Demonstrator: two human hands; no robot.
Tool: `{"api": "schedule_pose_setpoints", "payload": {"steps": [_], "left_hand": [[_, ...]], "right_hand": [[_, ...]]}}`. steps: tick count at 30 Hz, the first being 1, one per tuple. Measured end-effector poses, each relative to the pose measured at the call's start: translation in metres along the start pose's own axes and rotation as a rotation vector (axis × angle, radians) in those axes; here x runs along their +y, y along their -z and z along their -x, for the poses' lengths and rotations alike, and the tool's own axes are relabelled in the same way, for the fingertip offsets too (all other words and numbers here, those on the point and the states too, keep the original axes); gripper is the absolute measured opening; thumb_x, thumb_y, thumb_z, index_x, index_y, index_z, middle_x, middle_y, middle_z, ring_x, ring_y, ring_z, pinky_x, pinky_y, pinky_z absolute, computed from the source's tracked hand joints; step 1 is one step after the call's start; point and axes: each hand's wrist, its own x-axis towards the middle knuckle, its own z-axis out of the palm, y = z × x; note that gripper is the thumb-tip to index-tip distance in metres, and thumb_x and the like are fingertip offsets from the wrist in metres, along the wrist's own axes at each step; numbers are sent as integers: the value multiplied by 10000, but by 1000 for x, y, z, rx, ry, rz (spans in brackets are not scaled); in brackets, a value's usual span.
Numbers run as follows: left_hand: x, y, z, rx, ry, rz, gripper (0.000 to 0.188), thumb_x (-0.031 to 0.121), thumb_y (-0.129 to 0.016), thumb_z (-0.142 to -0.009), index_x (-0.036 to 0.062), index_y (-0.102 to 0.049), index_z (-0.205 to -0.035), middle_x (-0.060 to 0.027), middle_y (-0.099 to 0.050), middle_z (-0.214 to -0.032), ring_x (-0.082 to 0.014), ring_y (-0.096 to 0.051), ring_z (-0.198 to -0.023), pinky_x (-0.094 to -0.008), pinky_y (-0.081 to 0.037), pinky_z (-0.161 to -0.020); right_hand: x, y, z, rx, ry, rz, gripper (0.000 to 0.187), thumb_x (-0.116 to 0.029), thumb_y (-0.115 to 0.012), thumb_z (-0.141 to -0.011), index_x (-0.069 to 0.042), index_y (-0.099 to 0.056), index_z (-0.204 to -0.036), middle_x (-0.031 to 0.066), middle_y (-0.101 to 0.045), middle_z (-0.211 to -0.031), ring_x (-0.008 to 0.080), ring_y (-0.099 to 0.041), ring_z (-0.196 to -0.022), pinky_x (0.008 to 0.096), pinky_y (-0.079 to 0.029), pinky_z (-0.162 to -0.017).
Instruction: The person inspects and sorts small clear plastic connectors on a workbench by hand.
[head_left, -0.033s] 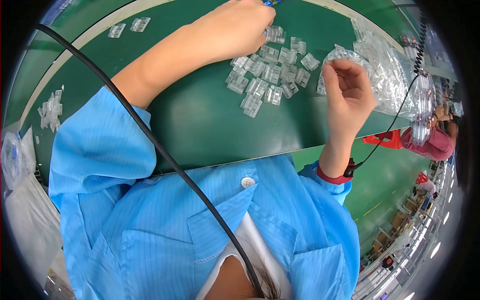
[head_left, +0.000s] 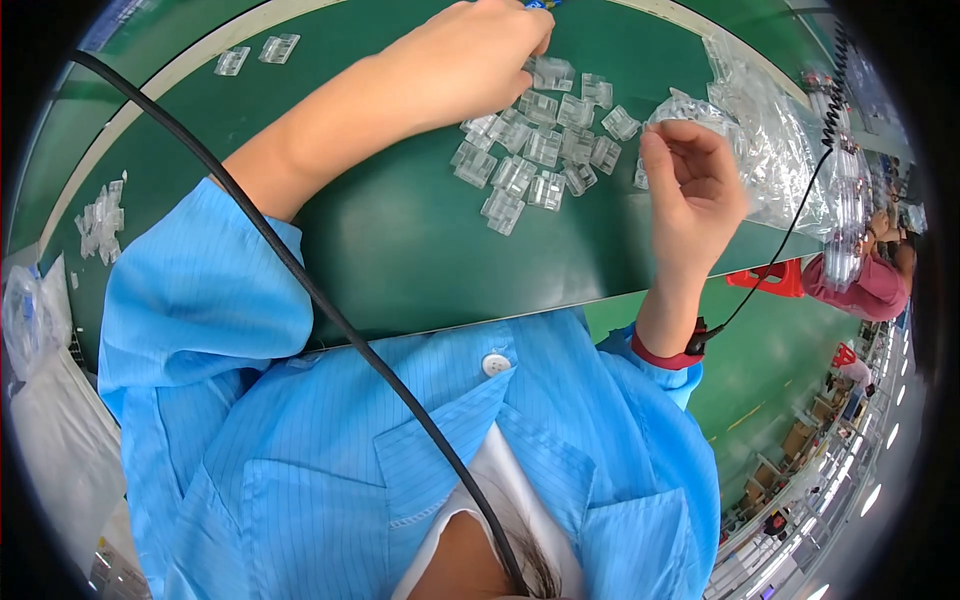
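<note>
A heap of small clear plastic pieces [head_left: 540, 150] lies on the green table [head_left: 400, 250]. My left hand [head_left: 470, 55] reaches across to the far side of the heap, fingers curled down, with a small blue object [head_left: 540, 4] poking out past the fingertips at the picture's top edge. My right hand [head_left: 695, 190] is raised above the table's near edge, to the right of the heap, thumb up and fingers curled toward it. Whether a clear piece sits between those fingers is not visible. A red wrist strap [head_left: 665, 352] with a dark coiled cord is on my right wrist.
A crumpled clear plastic bag [head_left: 770, 150] with more pieces lies right of the heap. Two clear pieces [head_left: 255, 55] sit far left, and another small cluster [head_left: 100, 220] lies at the left edge. A black cable [head_left: 300, 280] crosses my blue coat. Another person in pink [head_left: 870, 285] sits at right.
</note>
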Motion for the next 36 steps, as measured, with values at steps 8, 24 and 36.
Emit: {"api": "schedule_pose_setpoints", "payload": {"steps": [8, 24, 36], "left_hand": [[5, 10, 29, 248, 111, 282, 129, 67, -601, -815, 24, -686, -902, -96, -659, -852, -242, -651, -734, -325, -522, -668], [31, -5, 43, 302, 151, 568, 189, 49, -647, -818, 17, -693, -999, -89, -668, -818, -128, -655, -740, -248, -552, -659], [31, -12, 44, 413, 7, 452, 171, 31, -661, -764, 20, -688, -932, -97, -644, -748, -174, -641, -625, -267, -560, -600]], "right_hand": [[-7, -29, -10, -132, -380, -738, 151, 23, -645, -827, 17, -599, -970, 97, -657, -894, 150, -637, -802, 250, -514, -702], [-20, -51, 4, -75, -82, -427, 168, 31, -670, -815, 40, -578, -954, 99, -651, -911, 123, -629, -841, 231, -513, -752], [-8, -55, 12, 4, 240, -99, 144, 43, -690, -784, 19, -605, -897, 73, -670, -877, 125, -661, -787, 235, -526, -732]]}}
